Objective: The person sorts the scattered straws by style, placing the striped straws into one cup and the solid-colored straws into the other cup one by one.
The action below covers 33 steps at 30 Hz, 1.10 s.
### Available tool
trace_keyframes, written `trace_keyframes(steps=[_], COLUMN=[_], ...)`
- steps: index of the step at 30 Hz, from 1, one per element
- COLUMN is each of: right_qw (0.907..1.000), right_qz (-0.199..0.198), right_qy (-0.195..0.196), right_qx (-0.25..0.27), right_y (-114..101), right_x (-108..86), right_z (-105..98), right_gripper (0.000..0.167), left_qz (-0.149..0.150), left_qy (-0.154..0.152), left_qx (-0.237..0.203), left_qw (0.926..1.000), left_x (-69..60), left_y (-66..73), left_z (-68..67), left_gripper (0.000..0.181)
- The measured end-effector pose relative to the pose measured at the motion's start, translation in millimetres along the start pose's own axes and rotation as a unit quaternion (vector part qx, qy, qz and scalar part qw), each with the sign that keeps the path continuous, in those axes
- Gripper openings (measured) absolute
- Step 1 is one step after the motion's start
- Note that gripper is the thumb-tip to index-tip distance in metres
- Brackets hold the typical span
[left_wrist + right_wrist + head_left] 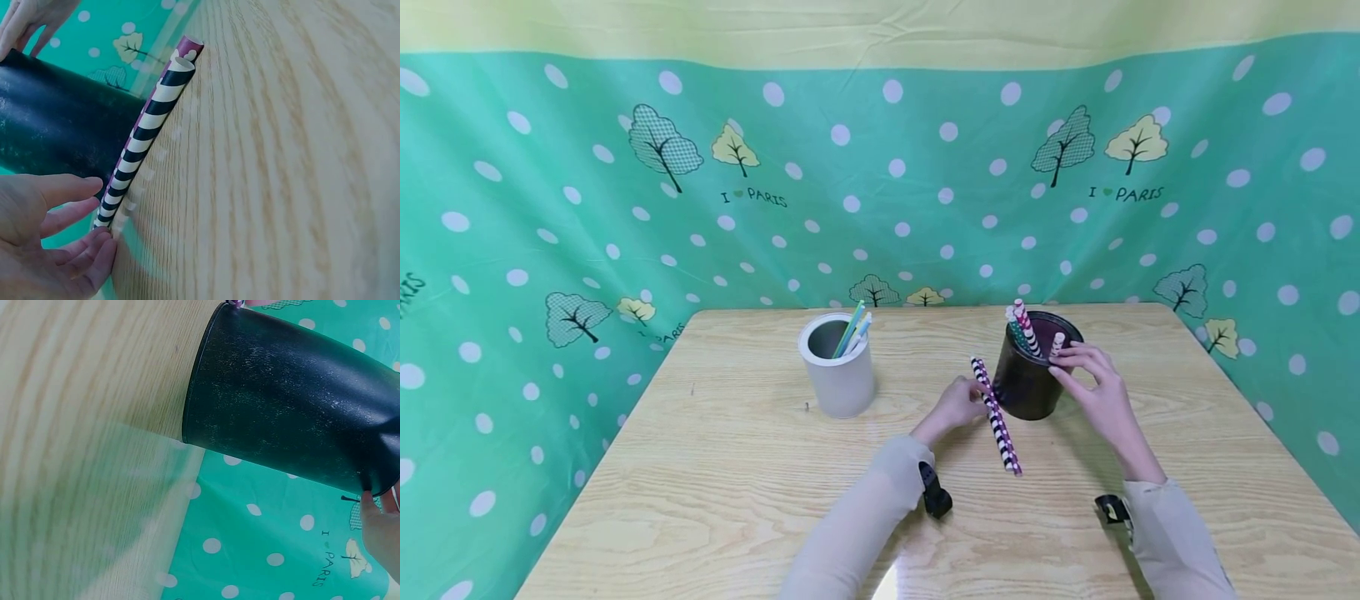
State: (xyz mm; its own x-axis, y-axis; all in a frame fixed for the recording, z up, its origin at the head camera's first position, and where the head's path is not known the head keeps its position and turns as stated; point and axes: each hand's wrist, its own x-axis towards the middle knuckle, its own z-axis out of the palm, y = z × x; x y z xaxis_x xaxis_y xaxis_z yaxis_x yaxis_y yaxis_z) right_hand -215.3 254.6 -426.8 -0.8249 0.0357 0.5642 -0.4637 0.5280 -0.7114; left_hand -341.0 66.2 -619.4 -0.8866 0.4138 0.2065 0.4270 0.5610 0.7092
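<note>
Two paper straws, one black-and-white striped (1001, 433) and one purple with white marks (189, 45), lie side by side on the table. My left hand (958, 404) has its thumb and fingers about them near their far end. Just beyond stands a black cylindrical pot (1024, 387), upright, with several patterned straws (1025, 329) leaning in it. With thumb outside and fingers at the opening, my right hand (1096, 379) grips the pot's right rim. A pale straw (1057, 342) pokes up right beside those fingertips; whether they touch it cannot be told.
Left of the black pot stands a white pot (842, 387) holding several thin coloured sticks (852, 333), kind unclear. Both stand on a wooden table (700, 467). A green dotted curtain (895, 192) hangs behind the table and along its sides.
</note>
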Motion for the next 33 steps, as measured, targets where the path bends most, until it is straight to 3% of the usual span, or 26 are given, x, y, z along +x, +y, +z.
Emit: trace_keyframes(steps=[1,3,6,7,8,10,13,16,17,21,33], right_qw=[0.9999,0.9999,0.9995,0.9994,0.9996,0.9993,0.9999,1.0000,0.9999,0.9999,0.9999], right_qz=[-0.014,-0.010,-0.029,-0.025,-0.011,-0.017,-0.005,0.002,0.004,0.002,-0.005], right_qy=[0.006,0.003,0.008,0.008,0.002,0.007,0.008,0.005,0.007,0.007,0.003], right_qx=[-0.001,0.001,0.013,0.025,0.028,0.031,0.014,-0.007,-0.008,-0.010,-0.010], right_y=[16,16,25,18,3,2,-9,-16,-17,-17,-13], right_x=[0.1,0.3,0.1,-0.2,-0.3,-0.8,-0.6,0.6,0.9,1.6,-0.1], right_z=[2,2,3,3,1,1,0,-1,-1,-1,-1], right_gripper=[0.016,0.015,0.015,0.015,0.014,0.015,0.015,0.014,0.014,0.016,0.014], left_qz=[-0.009,-0.019,-0.067,-0.078,-0.072,-0.048,-0.033,-0.039,-0.060,-0.069,-0.073], left_qy=[-0.006,-0.015,-0.049,-0.059,-0.058,-0.051,-0.053,-0.048,-0.057,-0.051,-0.070], left_qx=[-0.002,-0.009,-0.015,-0.019,-0.019,-0.015,-0.002,-0.003,0.000,0.024,0.044], left_qw=[0.9999,0.9997,0.9964,0.9950,0.9956,0.9974,0.9980,0.9981,0.9965,0.9961,0.9939], left_x=[-6.8,-23.4,-45.3,-50.9,-48.9,-40.8,-35.9,-40.4,-45.0,-53.2,-53.5], left_y=[17.6,56.6,115.4,130.6,126.4,108.4,98.6,106.8,119.1,130.9,127.4], left_z=[-13.3,-43.5,-88.3,-101.2,-99.1,-88.1,-83.6,-88.8,-97.0,-103.5,-108.1], left_gripper=[0.022,0.021,0.023,0.023,0.022,0.017,0.013,0.013,0.015,0.020,0.030])
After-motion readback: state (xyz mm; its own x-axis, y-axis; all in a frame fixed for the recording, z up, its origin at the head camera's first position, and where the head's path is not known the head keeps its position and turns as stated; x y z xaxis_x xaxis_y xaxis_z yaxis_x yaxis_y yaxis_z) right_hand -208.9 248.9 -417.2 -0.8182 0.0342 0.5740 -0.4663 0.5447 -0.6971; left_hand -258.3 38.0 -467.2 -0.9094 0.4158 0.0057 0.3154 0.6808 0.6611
